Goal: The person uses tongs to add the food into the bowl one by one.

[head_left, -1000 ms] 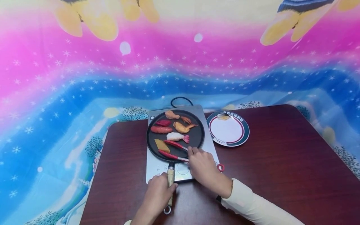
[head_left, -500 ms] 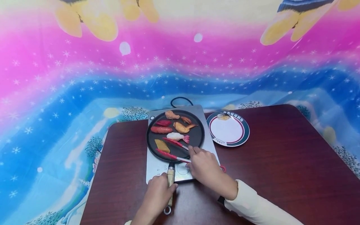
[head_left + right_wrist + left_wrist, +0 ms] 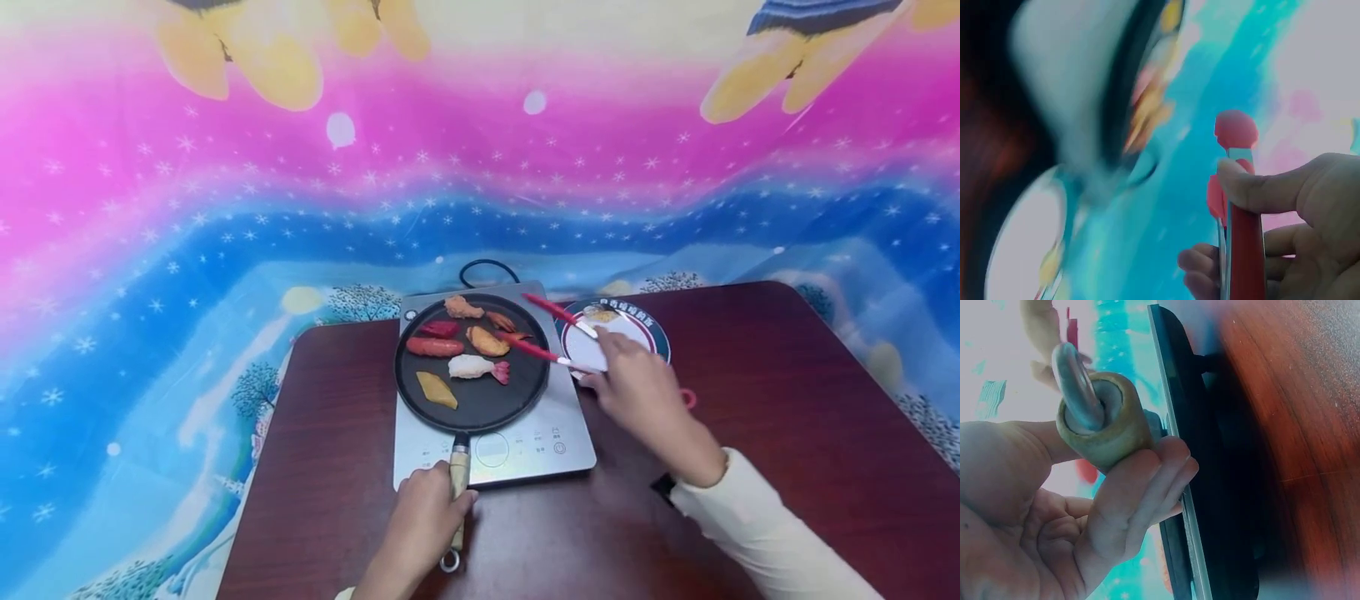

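My left hand [image 3: 427, 504] grips the wooden handle [image 3: 1110, 440] of a round black frying pan [image 3: 487, 407]. In the head view my right hand [image 3: 643, 387] holds red-and-silver tongs [image 3: 534, 349] over the plate [image 3: 639, 330], their arms spread and nothing between the tips. One tip overlaps the golden wing-shaped piece [image 3: 486, 340]; the other reaches past the pan's right rim. Also in the pan lie a sausage [image 3: 435, 347], a white-and-pink shrimp piece [image 3: 471, 367], a yellow slab [image 3: 437, 390], a dark red slice [image 3: 440, 329] and a fried drumstick [image 3: 463, 308].
The pan stands on a silver induction cooker [image 3: 517, 467], whose black cable [image 3: 487, 262] loops behind it. Dark wooden table [image 3: 787, 417] surrounds the cooker and plate. A patterned cloth backdrop [image 3: 480, 183] hangs close behind the table.
My right hand has swung the tongs from the pan's near side up and right, toward the plate. The food looks unmoved in the pan, and my left hand has stayed on the handle.
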`<state>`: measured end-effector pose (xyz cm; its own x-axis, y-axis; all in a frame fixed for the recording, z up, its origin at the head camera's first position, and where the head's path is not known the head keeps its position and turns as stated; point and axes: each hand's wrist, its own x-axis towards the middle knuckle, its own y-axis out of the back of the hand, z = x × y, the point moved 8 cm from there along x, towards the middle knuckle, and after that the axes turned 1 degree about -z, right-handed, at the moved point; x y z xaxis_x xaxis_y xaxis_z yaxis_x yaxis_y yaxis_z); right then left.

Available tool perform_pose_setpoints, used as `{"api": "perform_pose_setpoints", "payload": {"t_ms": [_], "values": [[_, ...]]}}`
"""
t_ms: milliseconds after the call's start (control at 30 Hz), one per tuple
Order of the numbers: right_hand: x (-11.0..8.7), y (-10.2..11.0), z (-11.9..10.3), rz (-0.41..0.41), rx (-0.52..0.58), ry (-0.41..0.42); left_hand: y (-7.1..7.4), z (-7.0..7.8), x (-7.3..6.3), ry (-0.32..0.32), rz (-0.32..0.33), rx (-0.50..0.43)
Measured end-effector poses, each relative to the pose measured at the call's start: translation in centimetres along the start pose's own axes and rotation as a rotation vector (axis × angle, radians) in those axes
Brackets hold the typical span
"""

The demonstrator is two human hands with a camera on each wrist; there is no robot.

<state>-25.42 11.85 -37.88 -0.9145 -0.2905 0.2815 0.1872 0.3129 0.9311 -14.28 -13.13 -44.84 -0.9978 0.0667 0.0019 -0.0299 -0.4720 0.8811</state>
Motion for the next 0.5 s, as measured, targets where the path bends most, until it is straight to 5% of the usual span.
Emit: {"api": "perform_pose_setpoints", "payload": {"t_ms": [267, 500], "values": [[1.4, -1.3, 10.3, -0.136, -0.114, -0.162, 0.0, 0.0, 0.0, -0.002, -0.001, 0.004], [2.0, -3.4, 14.8, -0.259, -0.118, -0.222, 0.0, 0.2, 0.0, -0.002, -0.011, -0.001]]}}
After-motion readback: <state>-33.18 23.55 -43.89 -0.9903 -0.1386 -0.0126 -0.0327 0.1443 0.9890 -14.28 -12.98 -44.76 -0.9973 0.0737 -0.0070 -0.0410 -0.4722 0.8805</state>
